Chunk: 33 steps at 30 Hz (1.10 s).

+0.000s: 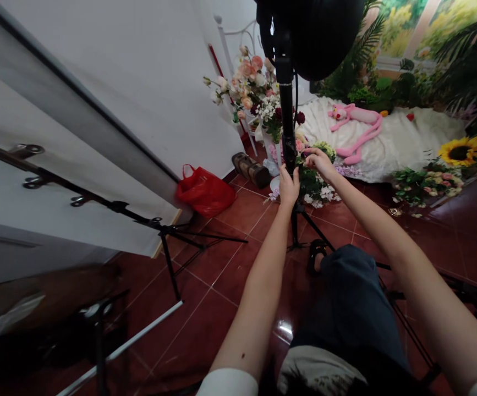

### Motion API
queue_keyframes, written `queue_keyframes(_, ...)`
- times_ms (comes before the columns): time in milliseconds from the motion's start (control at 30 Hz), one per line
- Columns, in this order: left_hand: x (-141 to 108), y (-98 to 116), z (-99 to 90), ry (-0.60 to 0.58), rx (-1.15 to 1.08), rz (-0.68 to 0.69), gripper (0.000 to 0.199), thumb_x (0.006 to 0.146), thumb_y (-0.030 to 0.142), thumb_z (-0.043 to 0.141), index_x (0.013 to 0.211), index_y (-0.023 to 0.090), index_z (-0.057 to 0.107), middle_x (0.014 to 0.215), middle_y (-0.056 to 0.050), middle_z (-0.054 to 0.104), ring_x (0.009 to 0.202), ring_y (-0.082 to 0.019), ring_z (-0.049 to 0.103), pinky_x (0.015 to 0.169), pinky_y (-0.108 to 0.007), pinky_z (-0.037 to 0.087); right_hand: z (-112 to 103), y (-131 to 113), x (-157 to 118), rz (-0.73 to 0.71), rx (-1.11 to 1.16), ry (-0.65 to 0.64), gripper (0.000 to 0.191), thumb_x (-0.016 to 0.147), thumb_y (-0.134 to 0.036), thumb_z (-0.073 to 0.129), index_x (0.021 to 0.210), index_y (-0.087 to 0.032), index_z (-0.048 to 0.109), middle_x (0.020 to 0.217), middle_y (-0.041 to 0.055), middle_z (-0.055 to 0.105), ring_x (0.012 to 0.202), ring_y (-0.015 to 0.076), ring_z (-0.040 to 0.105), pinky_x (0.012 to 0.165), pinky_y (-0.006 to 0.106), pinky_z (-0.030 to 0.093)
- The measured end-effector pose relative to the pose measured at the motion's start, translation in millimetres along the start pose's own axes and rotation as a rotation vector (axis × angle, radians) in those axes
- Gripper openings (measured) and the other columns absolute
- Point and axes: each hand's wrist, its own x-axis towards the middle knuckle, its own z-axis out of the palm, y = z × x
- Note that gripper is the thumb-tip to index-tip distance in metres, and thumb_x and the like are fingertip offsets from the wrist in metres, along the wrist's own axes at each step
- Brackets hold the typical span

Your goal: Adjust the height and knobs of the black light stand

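The black light stand [288,118] rises upright in front of me, a big dark lamp head [329,36] at its top and its legs spread on the red tiled floor [217,280]. My left hand [289,187] is closed around the pole, just under the dark collar, thumb up along it. My right hand [319,163] is at the collar's right side with its fingers bent in toward it; whether they pinch a part there, I can't tell. A thin cable hangs beside the upper pole.

Just behind the pole are bunches of flowers, peach and white blooms [247,74] higher up on the left and small white ones [318,192] low down near the floor. To the right, a pink plush toy [357,121] lies on rumpled white cloth [411,146], with a yellow sunflower [463,151] farther right and leafy greenery behind. My foot in a black shoe [316,256] is near the base of the stand.

On the left, a red plastic bag [207,191] sits on the floor near the white wall [159,71]. Nearer me on that side are another black stand [168,256] and a white rod [139,334] slanting across the tiles.
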Motion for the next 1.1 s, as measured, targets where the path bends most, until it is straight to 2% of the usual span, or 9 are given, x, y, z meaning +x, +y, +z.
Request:
queue_keyframes(67, -0.1, -0.6, 0.4, 0.002, -0.009, -0.003, 0.05, 0.097, 0.054, 0.039, 0.13, 0.016, 0.039, 0.132, -0.023, 0.057, 0.128, -0.028, 0.057, 0.108, -0.044, 0.045, 1.7, 0.9, -6.8, -0.105, -0.203, -0.04, 0.025, 0.075, -0.017, 0.061, 0.1, -0.018, 0.058, 0.085, 0.001, 0.066, 0.073, 0.0142, 0.06, 0.082, 0.035, 0.054)
queue_keyframes(167, 0.3, -2.5, 1.5, 0.008, -0.025, -0.009, 0.047, 0.097, 0.048, 0.046, 0.13, 0.016, 0.038, 0.13, -0.022, 0.059, 0.126, -0.028, 0.059, 0.106, -0.045, 0.047, 15.6, 4.0, -16.7, -0.313, -0.533, -0.077, 0.03, 0.075, -0.033, 0.073, 0.099, -0.017, 0.063, 0.103, 0.0105, 0.068, 0.1, 0.0267, 0.062, 0.096, 0.045, 0.05)
queue_keyframes(233, 0.7, -4.3, 2.3, -0.002, -0.028, -0.02, 0.047, 0.095, 0.046, 0.05, 0.129, 0.015, 0.039, 0.128, -0.023, 0.06, 0.124, -0.029, 0.06, 0.104, -0.046, 0.048, 27.7, 5.7, -22.3, -0.418, -0.675, -0.029, 0.034, 0.078, -0.045, 0.073, 0.095, -0.016, 0.065, 0.103, 0.0152, 0.068, 0.109, 0.0336, 0.059, 0.101, 0.05, 0.046)
queue_keyframes(300, 0.8, -6.0, 2.9, -0.019, -0.027, -0.038, 0.047, 0.094, 0.045, 0.053, 0.127, 0.014, 0.041, 0.125, -0.023, 0.061, 0.122, -0.03, 0.061, 0.103, -0.046, 0.049, 37.4, 6.0, -27.1, -0.435, -0.731, 0.026, 0.036, 0.083, -0.051, 0.068, 0.094, -0.016, 0.066, 0.098, 0.0168, 0.068, 0.112, 0.0366, 0.058, 0.102, 0.052, 0.044)
queue_keyframes(400, 0.1, -7.2, 2.6, -0.02, -0.017, -0.061, 0.047, 0.093, 0.043, 0.055, 0.127, 0.013, 0.042, 0.123, -0.023, 0.062, 0.123, -0.031, 0.061, 0.103, -0.045, 0.048, 45.0, 3.1, -33.3, -0.419, -0.73, 0.078, 0.036, 0.088, -0.052, 0.062, 0.097, -0.017, 0.065, 0.093, 0.0148, 0.068, 0.112, 0.036, 0.059, 0.102, 0.052, 0.043)
queue_keyframes(600, -1.2, -5.9, 0.2, -0.045, 0.001, -0.001, 0.052, 0.094, 0.045, 0.05, 0.133, 0.013, 0.037, 0.131, -0.024, 0.057, 0.127, -0.03, 0.058, 0.105, -0.043, 0.047, 46.1, -16.9, -29.7, -0.399, -0.627, 0.11, 0.042, 0.087, -0.056, 0.062, 0.101, -0.017, 0.065, 0.1, 0.0144, 0.069, 0.109, 0.0342, 0.062, 0.098, 0.048, 0.048)
queue_keyframes(733, -1.3, -5.0, 2.8, 0.004, 0.004, -0.002, 0.056, 0.096, 0.059, 0.038, 0.131, 0.015, 0.038, 0.135, -0.023, 0.054, 0.132, -0.027, 0.054, 0.109, -0.044, 0.044, 42.6, -40.7, -7.6, -0.497, -0.558, 0.048, 0.047, 0.087, -0.056, 0.063, 0.109, -0.015, 0.065, 0.108, 0.0119, 0.069, 0.115, 0.0331, 0.061, 0.101, 0.049, 0.049)
queue_keyframes(900, -2.1, -4.6, 5.8, 0.041, 0.002, 0.003, 0.065, 0.093, 0.07, 0.029, 0.129, 0.017, 0.04, 0.131, -0.022, 0.057, 0.13, -0.027, 0.055, 0.109, -0.043, 0.044, 38.3, -65.7, 16.0, -0.631, -0.559, 0.025, 0.059, 0.089, -0.065, 0.053, 0.109, -0.012, 0.066, 0.102, 0.0076, 0.069, 0.109, 0.0319, 0.065, 0.101, 0.054, 0.049)
queue_keyframes(1100, -1.2, -5.1, 5.8, 0.076, 0.019, 0.011, 0.07, 0.091, 0.073, 0.026, 0.128, 0.016, 0.045, 0.129, -0.022, 0.059, 0.128, -0.028, 0.058, 0.108, -0.042, 0.045, 36.7, -78.3, 10.9, -0.659, -0.599, 0.029, 0.068, 0.086, -0.074, 0.049, 0.106, -0.011, 0.067, 0.1, 0.0068, 0.068, 0.108, 0.0305, 0.066, 0.102, 0.052, 0.049)
